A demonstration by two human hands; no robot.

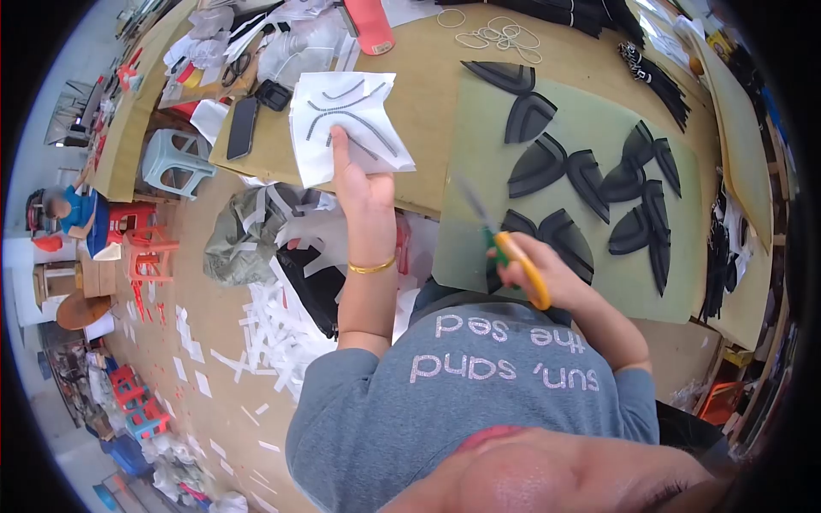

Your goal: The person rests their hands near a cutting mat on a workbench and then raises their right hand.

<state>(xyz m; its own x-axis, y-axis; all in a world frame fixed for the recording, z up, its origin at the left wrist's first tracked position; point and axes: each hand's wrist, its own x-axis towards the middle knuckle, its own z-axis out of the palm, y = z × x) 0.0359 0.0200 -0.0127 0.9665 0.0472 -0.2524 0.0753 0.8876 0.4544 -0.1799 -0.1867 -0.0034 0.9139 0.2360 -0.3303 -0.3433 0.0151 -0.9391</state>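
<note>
My left hand (366,192) holds white paper sheets (359,141) printed with dark curved lines, my thumb on top of them. Scissors (528,272) with yellow and green handles are in my right hand (547,269), their slightly blurred blades pointing up and left. Beneath and beyond that hand lies a green mat (479,128) on the table. Black curved, cup-like pieces (539,165) are spread over it, some overlapping. My right hand and the scissors partly cover the nearest pieces.
A phone (242,128) and a small black case (273,95) lie on the table (419,77) at the left. White cords (505,38) are at the back. Paper scraps (265,333) litter the floor beside a stool (175,162). Another person (81,214) sits far left.
</note>
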